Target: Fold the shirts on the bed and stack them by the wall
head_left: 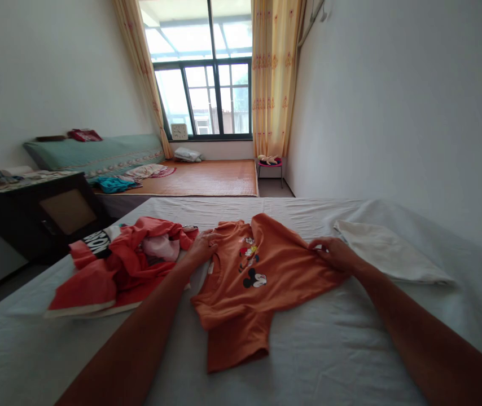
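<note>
An orange T-shirt (247, 287) with a cartoon mouse print lies spread on a bed covered by a white sheet (317, 349). My left hand (202, 248) grips the shirt at its left edge near the collar. My right hand (334, 252) pinches the shirt's right edge. One sleeve hangs toward me at the shirt's lower middle.
A heap of red and pink clothes (118, 265) lies left of the shirt. A folded white cloth (387, 254) rests to the right. A dark cabinet (42, 217) stands at the left, a second bed (139, 169) with a woven mat beyond, a small stool (270, 164) near the window.
</note>
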`<state>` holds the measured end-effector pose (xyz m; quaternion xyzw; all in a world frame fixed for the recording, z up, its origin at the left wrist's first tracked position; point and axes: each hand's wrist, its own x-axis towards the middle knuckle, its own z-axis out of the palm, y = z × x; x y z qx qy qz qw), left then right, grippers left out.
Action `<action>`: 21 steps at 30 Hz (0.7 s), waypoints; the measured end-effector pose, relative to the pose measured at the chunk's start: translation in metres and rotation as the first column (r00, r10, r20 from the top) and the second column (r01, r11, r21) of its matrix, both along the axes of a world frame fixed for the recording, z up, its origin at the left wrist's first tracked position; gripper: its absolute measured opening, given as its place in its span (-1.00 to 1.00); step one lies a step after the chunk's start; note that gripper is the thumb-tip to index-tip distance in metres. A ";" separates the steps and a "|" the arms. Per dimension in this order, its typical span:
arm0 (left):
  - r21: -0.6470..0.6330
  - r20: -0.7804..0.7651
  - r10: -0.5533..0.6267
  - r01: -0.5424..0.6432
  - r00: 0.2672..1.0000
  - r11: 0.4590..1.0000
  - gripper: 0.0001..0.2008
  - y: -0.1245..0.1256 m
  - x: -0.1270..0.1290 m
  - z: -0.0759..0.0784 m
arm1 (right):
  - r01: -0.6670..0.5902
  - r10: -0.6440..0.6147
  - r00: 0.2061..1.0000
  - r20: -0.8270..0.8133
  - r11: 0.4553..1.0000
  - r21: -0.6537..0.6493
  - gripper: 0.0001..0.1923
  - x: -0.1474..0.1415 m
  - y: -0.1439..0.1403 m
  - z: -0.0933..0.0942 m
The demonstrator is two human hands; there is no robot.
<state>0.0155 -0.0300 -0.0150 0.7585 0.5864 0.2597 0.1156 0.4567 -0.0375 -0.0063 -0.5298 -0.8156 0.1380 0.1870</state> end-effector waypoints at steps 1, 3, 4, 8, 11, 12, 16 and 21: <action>0.003 -0.013 0.001 -0.001 1.000 1.000 -0.60 -0.001 -0.001 0.001 | 0.004 -0.001 0.998 0.056 0.998 -0.065 -0.74 0.006 -0.002 0.005; 0.007 -0.031 0.011 -0.011 0.999 1.000 -0.55 -0.002 -0.003 0.004 | 0.006 0.021 0.991 0.129 0.978 -0.209 -0.83 0.019 -0.006 0.014; 0.011 -0.039 0.024 -0.024 0.999 1.000 -0.53 -0.002 -0.004 0.005 | -0.003 0.041 0.989 0.139 0.965 -0.261 -0.87 0.025 -0.007 0.018; -0.004 -0.093 0.159 -0.160 0.983 0.987 -0.55 0.003 -0.003 0.011 | 0.010 0.009 0.990 0.142 0.991 -0.134 -0.69 0.025 0.003 0.030; -0.077 -0.166 0.210 -0.225 0.963 0.971 -0.55 0.013 0.001 0.016 | 0.070 -0.073 0.983 0.171 0.997 0.024 -0.63 0.003 0.027 0.032; -0.095 -0.185 0.203 -0.223 0.962 0.970 -0.55 0.017 0.003 0.018 | 0.090 -0.095 0.977 0.189 0.995 0.037 -0.62 -0.007 0.037 0.030; -0.137 -0.246 0.182 -0.220 0.952 0.966 -0.53 0.036 0.010 0.024 | 0.120 -0.118 0.962 0.246 0.993 0.010 -0.55 -0.047 0.065 0.010; -0.153 -0.284 0.217 -0.267 0.934 0.951 -0.46 0.052 0.013 0.021 | -0.055 0.046 0.983 0.178 0.998 0.042 -0.45 -0.084 0.063 -0.019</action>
